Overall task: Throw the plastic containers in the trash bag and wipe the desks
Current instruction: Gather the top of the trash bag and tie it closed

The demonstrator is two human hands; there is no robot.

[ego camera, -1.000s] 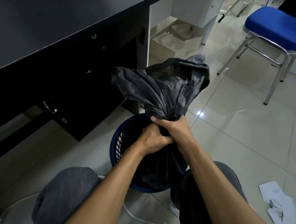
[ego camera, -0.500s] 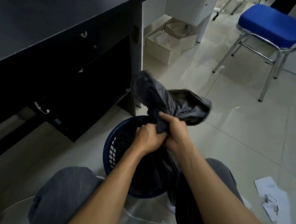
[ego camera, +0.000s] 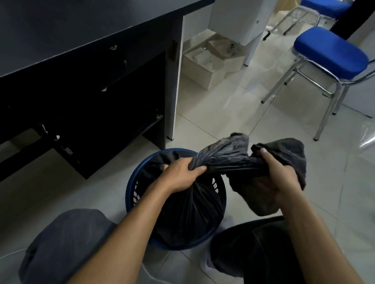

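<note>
A black trash bag (ego camera: 192,211) sits in a round blue perforated basket (ego camera: 133,194) on the tiled floor between my knees. Its gathered neck (ego camera: 228,159) stretches sideways to the right between my hands. My left hand (ego camera: 181,174) grips the neck just above the basket. My right hand (ego camera: 277,176) holds the loose top end of the bag, which drapes over and below my fingers. No plastic containers are visible; the bag hides its contents.
A black desk (ego camera: 78,28) with a dark drawer unit stands at the left, close behind the basket. An open cardboard box (ego camera: 210,62) sits beside a white cabinet. Two blue chairs (ego camera: 329,52) stand at the right. A white cable (ego camera: 159,278) lies on the floor.
My hands, together on the bag's neck before, have moved apart. The right hand has pulled the top end rightward and down, so the upstanding bag top now lies stretched sideways.
</note>
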